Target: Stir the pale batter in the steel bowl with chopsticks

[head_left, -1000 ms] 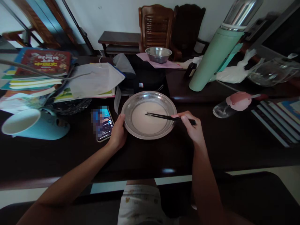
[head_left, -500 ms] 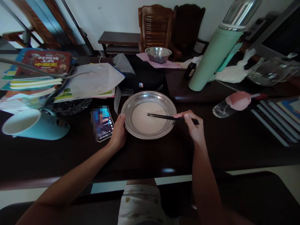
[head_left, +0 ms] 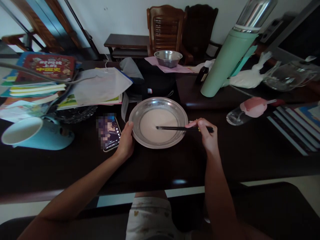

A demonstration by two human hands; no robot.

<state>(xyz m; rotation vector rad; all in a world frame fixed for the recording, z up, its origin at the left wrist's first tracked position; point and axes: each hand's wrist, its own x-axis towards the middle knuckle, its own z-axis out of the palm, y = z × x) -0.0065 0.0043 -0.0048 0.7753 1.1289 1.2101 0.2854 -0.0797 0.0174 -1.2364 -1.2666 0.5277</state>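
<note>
A shallow steel plate (head_left: 150, 104) holding a pale, milky batter (head_left: 152, 120) sits on the dark table (head_left: 250, 153) in front of me. My left hand (head_left: 125, 143) grips the plate's left rim. In my right hand (head_left: 207, 135) is a pair of dark chopsticks (head_left: 175, 128); they lie almost level, with their tips in the middle of the batter.
A phone (head_left: 109, 132) lies lit just left of the plate. Books and papers (head_left: 50, 80) pile at the left, with an overturned blue mug (head_left: 32, 135). A green thermos (head_left: 230, 55), glass jug (head_left: 287, 77), pink-lidded bottle (head_left: 250, 108) and books (head_left: 297, 123) stand right. A small steel bowl (head_left: 168, 58) sits behind.
The chopstick tips have swung slightly toward me within the batter, and my right hand has shifted a little right. My left hand stays on the rim.
</note>
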